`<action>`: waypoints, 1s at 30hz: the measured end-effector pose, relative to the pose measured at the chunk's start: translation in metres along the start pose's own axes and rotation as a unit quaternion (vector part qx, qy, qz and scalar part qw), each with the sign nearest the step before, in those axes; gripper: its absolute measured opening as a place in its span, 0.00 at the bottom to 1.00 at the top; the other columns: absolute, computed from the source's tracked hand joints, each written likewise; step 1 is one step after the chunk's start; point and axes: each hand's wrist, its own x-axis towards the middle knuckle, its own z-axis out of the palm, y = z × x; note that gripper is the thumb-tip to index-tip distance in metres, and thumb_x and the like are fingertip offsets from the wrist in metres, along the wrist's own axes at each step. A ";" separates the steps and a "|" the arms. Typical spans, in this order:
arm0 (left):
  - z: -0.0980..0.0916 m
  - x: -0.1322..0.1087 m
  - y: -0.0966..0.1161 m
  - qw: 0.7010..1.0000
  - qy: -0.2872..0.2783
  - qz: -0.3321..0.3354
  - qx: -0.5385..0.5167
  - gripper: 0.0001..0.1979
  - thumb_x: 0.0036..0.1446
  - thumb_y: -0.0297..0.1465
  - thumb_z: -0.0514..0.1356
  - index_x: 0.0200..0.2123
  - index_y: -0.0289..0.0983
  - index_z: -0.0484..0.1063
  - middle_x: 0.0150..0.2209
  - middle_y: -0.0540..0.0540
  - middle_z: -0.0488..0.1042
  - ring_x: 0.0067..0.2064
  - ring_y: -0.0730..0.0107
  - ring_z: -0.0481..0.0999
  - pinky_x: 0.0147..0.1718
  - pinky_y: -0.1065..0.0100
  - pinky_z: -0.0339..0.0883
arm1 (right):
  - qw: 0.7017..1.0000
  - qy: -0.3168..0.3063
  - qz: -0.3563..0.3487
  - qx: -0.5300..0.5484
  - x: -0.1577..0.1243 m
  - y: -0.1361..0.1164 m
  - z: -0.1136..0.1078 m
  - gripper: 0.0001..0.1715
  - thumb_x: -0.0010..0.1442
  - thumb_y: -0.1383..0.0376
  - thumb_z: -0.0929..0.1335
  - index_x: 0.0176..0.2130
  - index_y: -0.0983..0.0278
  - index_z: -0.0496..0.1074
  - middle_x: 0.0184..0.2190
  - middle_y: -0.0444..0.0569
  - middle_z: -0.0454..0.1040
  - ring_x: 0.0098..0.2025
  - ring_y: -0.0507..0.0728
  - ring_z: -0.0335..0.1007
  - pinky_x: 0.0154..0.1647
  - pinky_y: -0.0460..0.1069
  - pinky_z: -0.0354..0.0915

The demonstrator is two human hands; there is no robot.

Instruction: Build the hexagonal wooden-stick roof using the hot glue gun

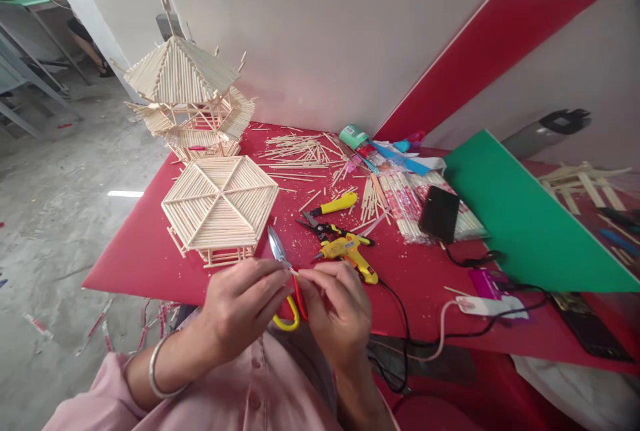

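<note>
The red table (150, 257) carries the work, with a white-and-red backboard (325, 37) upright behind it and a green sheet (525, 224) leaning at the right. At the far left corner stands a tiered stick pavilion (187, 94); just in front of it lies a hexagonal stick roof panel (220, 207). Loose sticks (297, 151) are scattered at centre rear, and wrapped stick bundles (410, 201) lie to the right with a black phone (439, 213) resting on them. A yellow glue gun (350, 252) and yellow-handled cutters (327, 209) lie near the table centre, close together.

At the near edge, the left hand (240, 307) is closed around the scissors (286, 284) — blade pointing up, yellow and red loops below the fingers. The right hand (335, 311) is pinched shut on a short stick (295, 272), its tip meeting the left hand's fingers beside the blade.
</note>
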 end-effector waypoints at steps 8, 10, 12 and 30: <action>-0.086 0.065 -0.061 0.991 -0.129 0.024 0.016 0.08 0.65 0.24 0.59 0.39 0.39 0.79 0.52 0.41 0.77 0.54 0.60 0.76 0.51 0.60 0.73 | 0.993 0.076 0.071 0.049 0.021 -0.008 0.052 0.02 0.64 0.69 0.72 0.38 0.64 0.78 0.31 0.46 0.73 0.30 0.49 0.67 0.30 0.46 0.65; -0.086 0.079 -0.078 0.984 -0.172 0.049 0.000 0.09 0.66 0.26 0.59 0.37 0.40 0.80 0.53 0.42 0.77 0.55 0.60 0.76 0.53 0.59 0.72 | 0.993 0.073 0.078 0.046 0.024 -0.008 0.060 0.02 0.64 0.69 0.72 0.38 0.64 0.78 0.32 0.46 0.73 0.31 0.49 0.68 0.30 0.45 0.65; -0.080 0.090 -0.091 0.974 -0.210 0.082 -0.022 0.10 0.65 0.26 0.59 0.36 0.40 0.81 0.53 0.42 0.78 0.58 0.58 0.75 0.56 0.55 0.70 | 0.993 0.069 0.083 0.042 0.025 -0.009 0.064 0.02 0.64 0.69 0.72 0.38 0.64 0.78 0.32 0.47 0.73 0.32 0.50 0.69 0.30 0.45 0.66; -0.048 0.097 -0.115 0.934 -0.298 0.097 -0.171 0.11 0.59 0.19 0.61 0.32 0.38 0.82 0.54 0.36 0.78 0.59 0.53 0.75 0.57 0.55 0.71 | 0.995 0.029 0.095 0.005 0.021 -0.008 0.073 0.03 0.65 0.68 0.71 0.39 0.64 0.78 0.31 0.47 0.73 0.34 0.50 0.70 0.35 0.45 0.67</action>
